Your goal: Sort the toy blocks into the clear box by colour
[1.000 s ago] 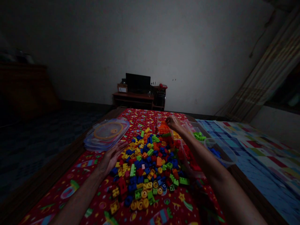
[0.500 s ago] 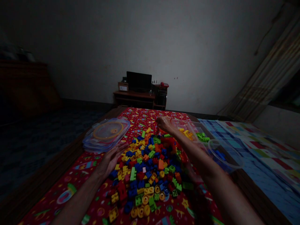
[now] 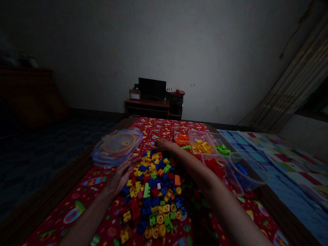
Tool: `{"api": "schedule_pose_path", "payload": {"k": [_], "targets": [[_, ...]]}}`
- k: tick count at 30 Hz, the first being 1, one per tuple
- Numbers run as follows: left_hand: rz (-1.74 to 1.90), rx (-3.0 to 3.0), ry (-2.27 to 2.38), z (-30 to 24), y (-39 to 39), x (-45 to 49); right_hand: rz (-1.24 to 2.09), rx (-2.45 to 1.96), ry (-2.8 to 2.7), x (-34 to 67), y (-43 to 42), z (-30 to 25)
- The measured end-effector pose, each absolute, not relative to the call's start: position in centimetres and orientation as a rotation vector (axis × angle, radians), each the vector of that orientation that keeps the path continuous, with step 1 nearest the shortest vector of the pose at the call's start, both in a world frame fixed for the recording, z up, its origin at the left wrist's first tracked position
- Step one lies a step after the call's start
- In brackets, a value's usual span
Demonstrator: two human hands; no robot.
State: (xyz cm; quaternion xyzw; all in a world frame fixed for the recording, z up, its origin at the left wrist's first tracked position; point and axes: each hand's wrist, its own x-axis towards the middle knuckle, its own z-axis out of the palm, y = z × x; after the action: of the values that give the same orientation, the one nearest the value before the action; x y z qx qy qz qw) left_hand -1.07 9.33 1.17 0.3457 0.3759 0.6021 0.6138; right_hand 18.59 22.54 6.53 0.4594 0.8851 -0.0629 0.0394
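A heap of small plastic building blocks (image 3: 156,184) in blue, yellow, red, green and orange lies on a red patterned cloth (image 3: 84,191). My left hand (image 3: 122,172) rests open, fingers stretched flat, against the left side of the heap. My right hand (image 3: 163,144) reaches over the far edge of the heap, palm down; its fingers are curled, and I cannot make out anything in them. My right forearm crosses the heap's right side.
A stack of clear lids (image 3: 118,145) lies left of the heap. Clear tubs of sorted blocks stand to the right: orange (image 3: 181,139), yellow (image 3: 202,147), green (image 3: 221,149), red (image 3: 217,167), blue (image 3: 244,171). A low desk with a monitor (image 3: 151,89) stands against the far wall.
My right hand has moved left and nearer, from the orange tub to the far edge of the heap. My left hand has stayed put.
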Motion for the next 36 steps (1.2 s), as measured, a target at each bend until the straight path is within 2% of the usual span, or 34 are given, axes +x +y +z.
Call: {"api": "schedule_pose_path", "payload": {"k": [9, 14, 18, 22, 25, 28, 31, 36], "targets": [[1.369, 0.928, 0.924, 0.7, 9.6, -0.9, -0.306, 1.315, 2.75, 21.4, 17.6, 10.4], [1.237, 1.244, 1.184, 0.6, 9.6, 0.3, -0.233, 1.292, 2.941, 24.1, 12.8, 9.9], [1.217, 1.383, 1.209, 1.6, 8.8, 2.0, -0.252, 1.337, 3.129, 25.5, 8.2, 8.9], [1.222, 1.428, 1.113, 3.4, 7.8, 3.8, -0.569, 1.698, 3.491, 26.4, 5.4, 8.5], [1.152, 1.609, 1.048, 4.6, 7.5, 5.6, -0.788, 2.255, 3.412, 27.7, 5.0, 8.9], [1.078, 1.815, 0.936, 5.5, 7.6, 7.7, -1.011, 2.573, 3.289, 29.4, 5.3, 9.4], [1.065, 1.927, 0.82, 6.1, 8.2, 9.7, -1.132, 2.62, 3.257, 30.7, 5.6, 9.3], [0.853, 2.184, 0.758, 5.7, 10.2, 11.6, -1.048, 2.528, 3.288, 31.4, 5.8, 8.7]]}}
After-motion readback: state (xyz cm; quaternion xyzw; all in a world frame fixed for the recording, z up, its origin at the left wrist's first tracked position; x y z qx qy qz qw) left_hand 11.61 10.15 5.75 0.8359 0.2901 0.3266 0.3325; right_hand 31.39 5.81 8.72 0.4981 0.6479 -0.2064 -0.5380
